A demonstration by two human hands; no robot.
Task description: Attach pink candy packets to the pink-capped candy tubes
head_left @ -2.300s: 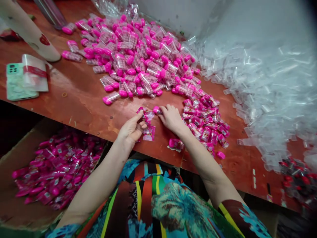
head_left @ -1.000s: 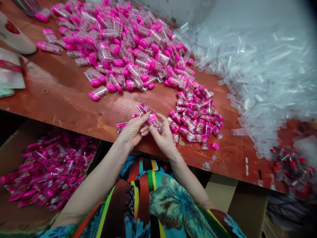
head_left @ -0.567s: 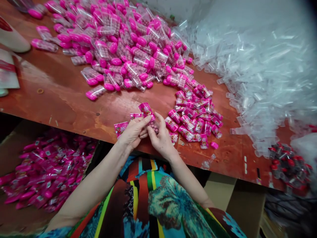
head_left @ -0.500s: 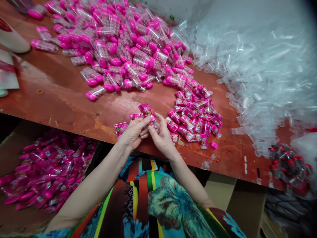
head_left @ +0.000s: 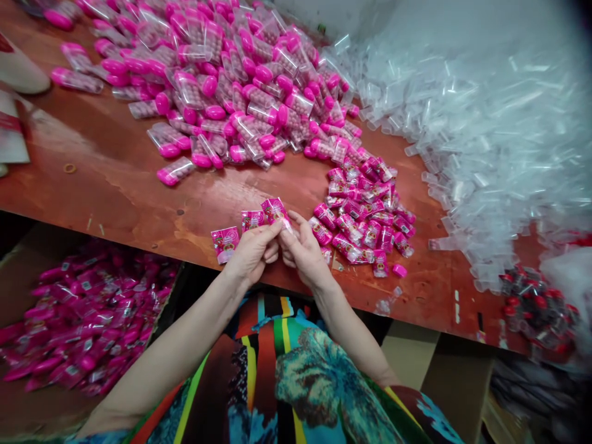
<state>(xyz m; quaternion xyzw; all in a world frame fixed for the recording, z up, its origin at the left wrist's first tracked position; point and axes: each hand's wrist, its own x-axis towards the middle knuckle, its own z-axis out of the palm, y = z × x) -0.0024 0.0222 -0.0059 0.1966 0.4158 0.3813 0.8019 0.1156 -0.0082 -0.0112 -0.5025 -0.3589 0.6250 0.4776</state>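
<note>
Just over the table's front edge, my left hand (head_left: 255,251) and my right hand (head_left: 303,251) meet, fingers closed. Between thumbs and fingertips they pinch a pink printed wrapper (head_left: 274,209), its upper part sticking out above them. The lower part, and whatever lies inside it, is mostly covered by my fingers. Left of my hands, two more pink wrappers lie on the table: a flat wrapper (head_left: 225,244) and another wrapper (head_left: 252,219) partly behind my left hand. To the right sits a pile of small wrapped packs (head_left: 365,216), close to my right hand.
Clear tubes of beads with pink caps (head_left: 222,92) are heaped at the back of the table (head_left: 115,197). Many clear empty tubes (head_left: 481,148) fill the right side, near red-capped pieces (head_left: 539,305). Below left, a box (head_left: 18,265) holds pink packs. A loose pink cap (head_left: 399,270) lies nearby.
My hands have shifted slightly and turned. The bead-filled tube visible in my fingers before is now mostly hidden, and the wrapper shows more openly above the fingertips.
</note>
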